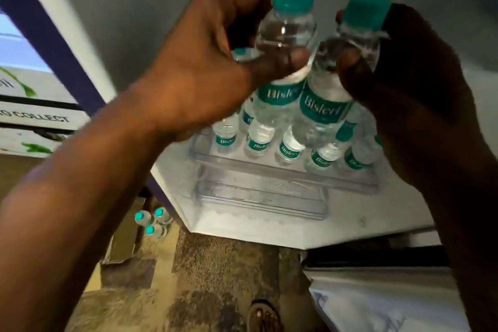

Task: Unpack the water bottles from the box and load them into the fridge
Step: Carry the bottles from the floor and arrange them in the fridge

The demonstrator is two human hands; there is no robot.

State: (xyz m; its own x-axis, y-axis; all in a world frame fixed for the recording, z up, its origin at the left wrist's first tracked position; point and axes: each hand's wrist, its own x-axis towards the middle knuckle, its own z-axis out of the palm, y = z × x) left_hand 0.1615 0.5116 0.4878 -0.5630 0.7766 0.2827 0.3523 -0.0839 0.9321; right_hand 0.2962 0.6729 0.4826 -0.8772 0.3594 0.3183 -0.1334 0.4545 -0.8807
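Observation:
My left hand (pixel 204 62) grips a small clear water bottle (pixel 283 89) with a teal cap by its neck. My right hand (pixel 409 83) grips a second such bottle (pixel 323 113) just to its right. Both bottles hang upright, side by side, above the clear door shelf (pixel 283 170) of the open fridge door. Several bottles (pixel 257 140) with teal labels stand in a row in that shelf. Three more bottles (pixel 151 221) stand in the cardboard box (pixel 121 245) on the floor below.
A lower clear door shelf (pixel 258 197) sits under the loaded one. The white fridge door (pixel 242 232) juts out over a speckled floor (pixel 215 277). White printed cartons (pixel 35 116) stand at the left. A sandalled foot (pixel 262 315) shows at the bottom.

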